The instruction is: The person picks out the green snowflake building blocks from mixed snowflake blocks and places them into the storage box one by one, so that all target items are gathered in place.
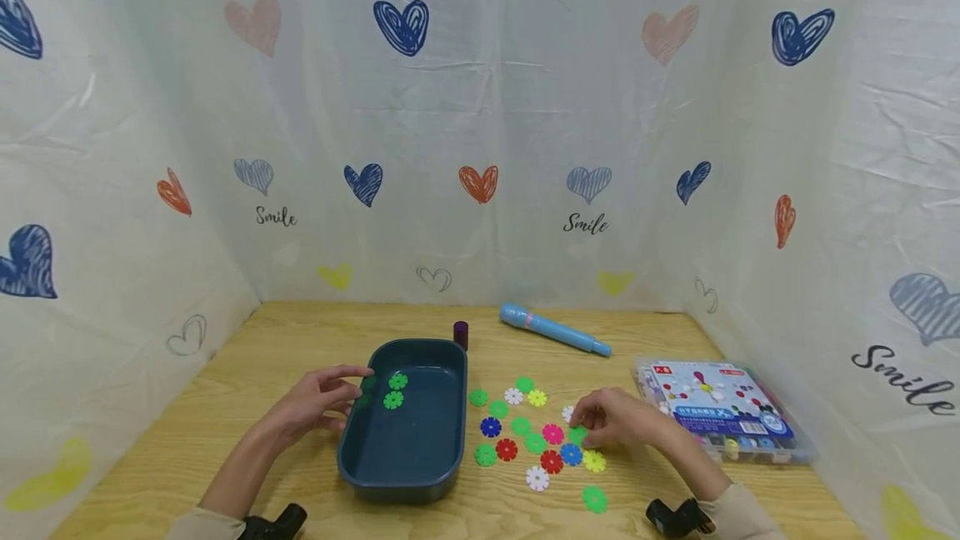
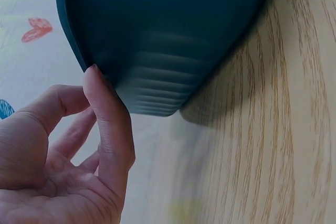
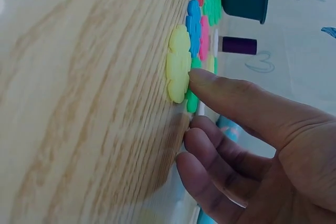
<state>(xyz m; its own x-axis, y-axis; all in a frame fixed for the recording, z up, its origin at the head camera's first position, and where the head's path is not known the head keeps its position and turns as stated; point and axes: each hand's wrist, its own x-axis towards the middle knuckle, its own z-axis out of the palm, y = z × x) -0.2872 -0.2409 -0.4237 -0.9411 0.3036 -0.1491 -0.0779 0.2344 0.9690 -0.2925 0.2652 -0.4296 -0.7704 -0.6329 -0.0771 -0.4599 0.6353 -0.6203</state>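
Observation:
My left hand [image 1: 318, 400] is at the left side of a dark teal tray [image 1: 401, 473], with a fingertip [image 2: 94, 77] touching its rim; the other fingers are loosely bent. Inside the tray lie two green flower-shaped discs [image 1: 393, 399]. My right hand [image 1: 617, 418] is low over loose discs on the table, its thumb [image 3: 210, 82] against or very near a green disc [image 1: 577, 435], the other fingers bent at its far side. A yellow disc [image 3: 178, 64] and a blue disc [image 3: 193, 27] lie beside it. Whether the fingers press the green disc is hard to see.
Several more discs in green, red, white, pink and blue lie between tray and right hand, such as a red disc [image 1: 551, 462]. A light blue microphone-shaped tube [image 1: 555, 330] and a purple cylinder [image 1: 461, 335] are behind. A clear plastic box [image 1: 787, 450] stands right.

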